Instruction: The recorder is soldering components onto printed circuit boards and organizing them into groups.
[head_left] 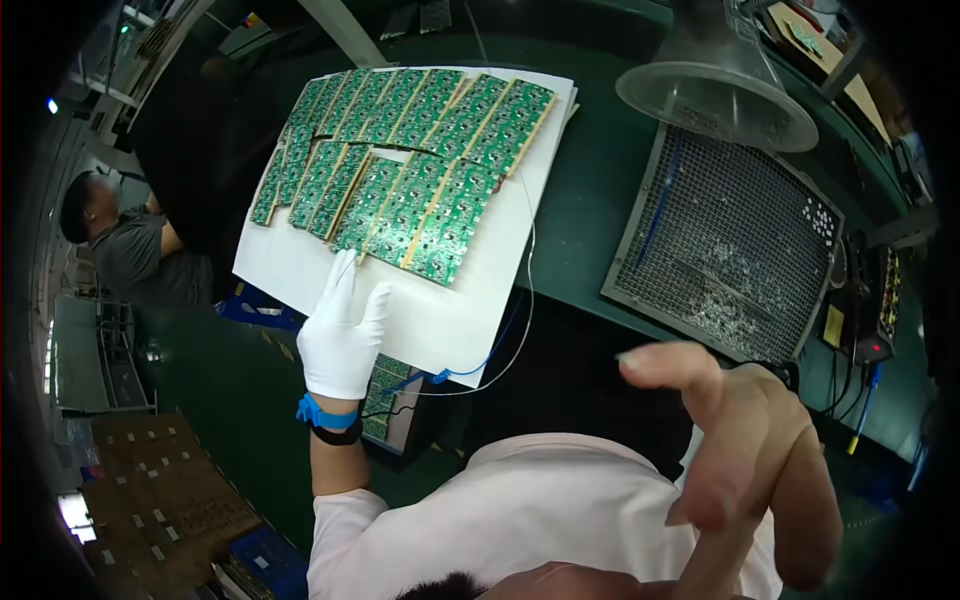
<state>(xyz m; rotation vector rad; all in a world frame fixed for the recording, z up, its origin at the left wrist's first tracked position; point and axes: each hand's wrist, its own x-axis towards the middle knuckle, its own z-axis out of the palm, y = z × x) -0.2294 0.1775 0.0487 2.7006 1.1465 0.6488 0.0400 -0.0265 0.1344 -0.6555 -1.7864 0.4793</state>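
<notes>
Rows of green circuit boards (405, 205) with pale tan edges lie on a white sheet (445, 325) on the bench. My left hand (340, 340), in a white glove with a blue wrist strap (327, 413), is at the near edge of these boards. Its fingers are stretched out and the thumb stands apart; the fingertips reach the lower edge of a board, but I cannot tell whether they touch it. Bare and raised close to the camera, my right hand (750, 430) has bent fingers spread apart and nothing between them.
A metal mesh tray (640, 290) with small bits on it lies at right, below a clear fume hood (715, 95). A thin white cable (532, 260) runs past the sheet. More boards (385, 385) sit below its near edge. Another person (130, 240) is at far left.
</notes>
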